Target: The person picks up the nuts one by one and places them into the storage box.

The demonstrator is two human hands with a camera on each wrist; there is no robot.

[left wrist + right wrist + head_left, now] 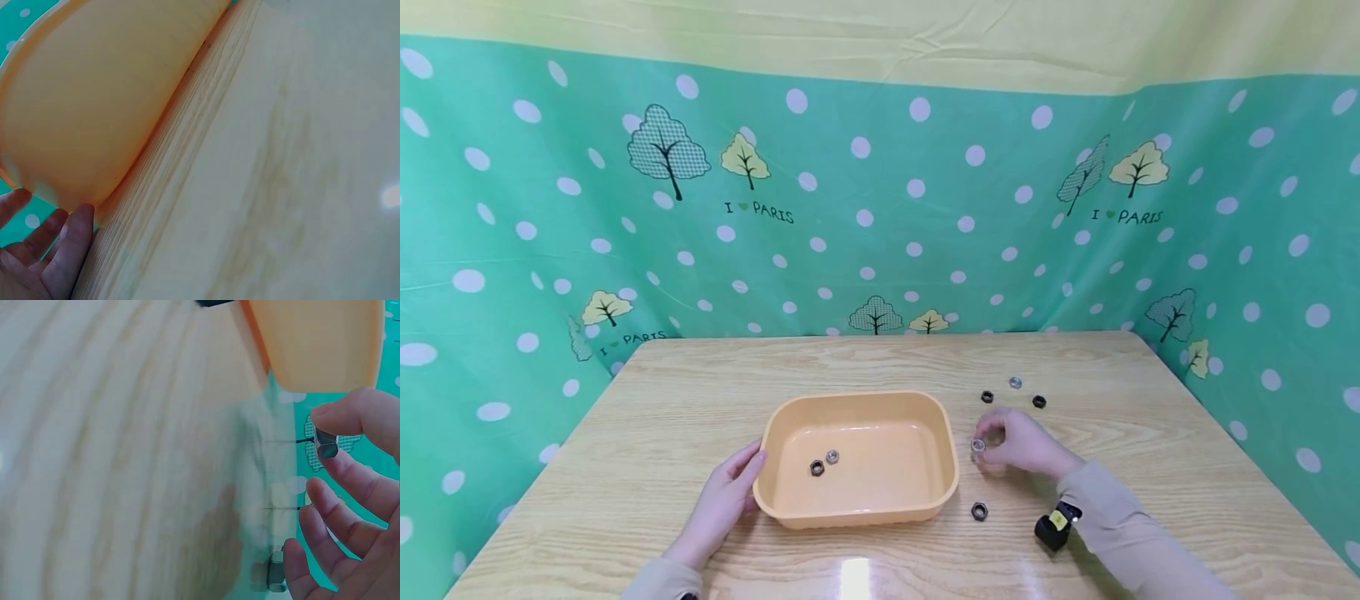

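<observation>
My right hand (1022, 442) pinches a silver hex nut (326, 444) between thumb and index finger, just right of the peach plastic bin (880, 518). The other fingers are loosely bent below it in the right wrist view. My left hand (722, 500) rests against the bin's left end, its fingertips at the outer wall in the left wrist view. Inside the bin lie a dark nut (817, 468) and a silver nut (832, 457), side by side toward the left.
Beyond my right hand lie two black nuts (987, 397) and another silver nut (1015, 382). A dark nut (979, 511) sits nearer me, by the bin's right front corner. A green dotted curtain (865, 200) hangs behind the wooden table (662, 417).
</observation>
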